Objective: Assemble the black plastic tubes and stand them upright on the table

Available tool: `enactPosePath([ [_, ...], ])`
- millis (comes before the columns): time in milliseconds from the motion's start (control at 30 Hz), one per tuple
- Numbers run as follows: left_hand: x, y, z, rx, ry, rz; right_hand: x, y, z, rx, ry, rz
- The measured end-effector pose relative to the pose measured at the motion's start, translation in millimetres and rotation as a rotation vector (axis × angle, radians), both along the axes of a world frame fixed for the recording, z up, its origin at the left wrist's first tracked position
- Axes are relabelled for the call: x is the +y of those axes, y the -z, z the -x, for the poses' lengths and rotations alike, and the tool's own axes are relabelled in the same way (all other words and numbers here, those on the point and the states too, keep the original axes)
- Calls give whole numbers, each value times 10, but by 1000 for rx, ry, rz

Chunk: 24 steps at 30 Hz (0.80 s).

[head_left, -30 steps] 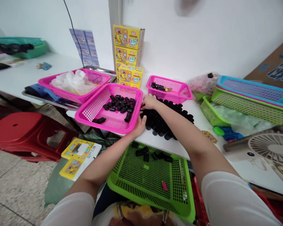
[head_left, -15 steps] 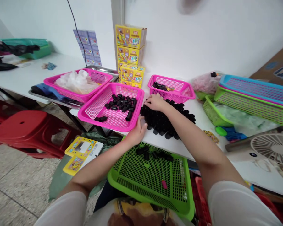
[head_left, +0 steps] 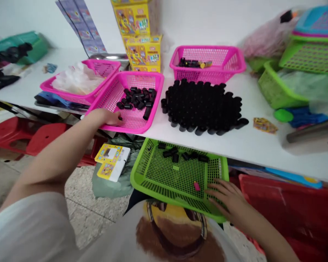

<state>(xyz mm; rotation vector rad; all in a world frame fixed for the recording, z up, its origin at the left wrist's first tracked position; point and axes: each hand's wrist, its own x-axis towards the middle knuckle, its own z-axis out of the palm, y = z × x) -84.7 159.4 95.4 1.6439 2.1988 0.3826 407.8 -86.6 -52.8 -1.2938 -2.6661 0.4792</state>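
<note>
My left hand (head_left: 109, 117) reaches into the near left corner of the pink basket (head_left: 155, 116), its fingers closed on a small black cylinder (head_left: 120, 118) that they mostly hide. Several loose black cylinders (head_left: 139, 97) lie farther back in that basket. Over the right side of the green basket (head_left: 138, 178), my right hand (head_left: 225, 198) is open, fingers spread and holding nothing. More black cylinders (head_left: 175, 157) and a small pink piece (head_left: 196, 186) rest inside the green basket. A dense cluster of upright black cylinders (head_left: 202, 105) stands on the white table (head_left: 177, 136).
Behind the cluster is another pink basket (head_left: 235, 67) with black and yellow items. Yellow boxes (head_left: 142, 54) are stacked at the wall. A pink basket with white plastic bags (head_left: 76, 80) stands left. Green baskets (head_left: 282, 87) and a fan's edge (head_left: 311, 140) are right; red stools (head_left: 46, 138) are lower left.
My right hand has left the black cluster and come down to the green basket. My left hand has shifted left into the pink basket, taking hold of a cylinder. The view has tilted down.
</note>
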Motion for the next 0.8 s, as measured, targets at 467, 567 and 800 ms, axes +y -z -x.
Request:
enactPosePath([
  [467, 316, 96, -814, 100, -25, 228, -36, -138, -9, 62, 81, 106],
  [567, 429, 91, -757, 79, 70, 301, 2, -143, -34, 55, 79, 137],
  [800, 476, 172, -671, 119, 110, 313, 254, -308, 70, 26, 14, 178],
])
